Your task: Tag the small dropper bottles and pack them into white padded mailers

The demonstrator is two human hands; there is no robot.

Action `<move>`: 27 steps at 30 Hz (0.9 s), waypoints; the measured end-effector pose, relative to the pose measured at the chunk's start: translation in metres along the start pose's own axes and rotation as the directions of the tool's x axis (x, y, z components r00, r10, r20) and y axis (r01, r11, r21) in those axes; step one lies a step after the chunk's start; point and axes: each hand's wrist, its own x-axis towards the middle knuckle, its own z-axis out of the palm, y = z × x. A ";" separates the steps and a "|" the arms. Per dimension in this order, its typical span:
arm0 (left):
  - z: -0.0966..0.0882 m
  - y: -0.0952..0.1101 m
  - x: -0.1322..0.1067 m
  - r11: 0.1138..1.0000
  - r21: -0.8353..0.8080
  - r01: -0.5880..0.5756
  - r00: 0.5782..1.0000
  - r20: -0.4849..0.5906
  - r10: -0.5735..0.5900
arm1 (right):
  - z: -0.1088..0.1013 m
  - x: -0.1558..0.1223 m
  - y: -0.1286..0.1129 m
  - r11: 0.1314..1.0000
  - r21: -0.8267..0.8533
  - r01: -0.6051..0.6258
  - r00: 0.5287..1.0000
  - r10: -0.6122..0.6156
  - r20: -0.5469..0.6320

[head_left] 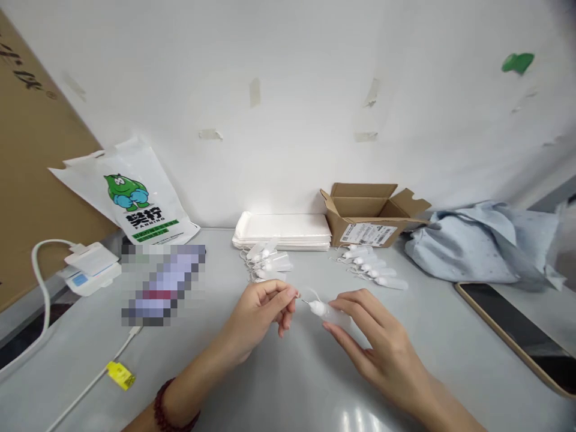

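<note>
My right hand (378,330) holds a small white squeeze bottle (333,314) between thumb and fingers, lying sideways. From its nozzle a thin metal needle tip points left, bare. The finger and thumb of my left hand (265,306) pinch a tiny cap, mostly hidden by the fingertips, just left of the needle and apart from it. A thin clear strap loops above the nozzle. Beyond my left hand lies a pile of similar needle-tip bottles (275,263). Several more bottles (371,267) lie in a row beyond my right hand.
White padded envelopes (283,231) are stacked against the wall beside an open cardboard box (362,219). To the right are a crumpled light-blue cloth (481,246) and a dark phone (517,333). On the left are a blurred phone (164,285), a white plastic bag (135,192) and a charger (92,264).
</note>
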 end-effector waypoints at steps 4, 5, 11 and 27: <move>0.008 0.003 -0.009 0.997 -0.069 0.044 0.999 0.019 -0.042 | 0.002 0.001 -0.005 0.999 0.027 0.024 0.999 -0.023 -0.035; 0.008 0.004 -0.010 0.995 -0.086 0.040 0.999 0.015 -0.039 | 0.002 0.002 -0.005 0.999 0.030 0.035 0.998 -0.033 -0.046; 0.005 0.003 -0.011 0.982 -0.187 0.016 0.999 0.051 -0.006 | 0.006 0.002 -0.002 0.997 0.061 0.051 0.998 -0.049 -0.040; 0.004 0.003 -0.011 0.984 -0.177 -0.008 0.998 0.061 0.019 | 0.009 0.002 0.002 0.993 0.093 0.069 0.997 -0.065 -0.050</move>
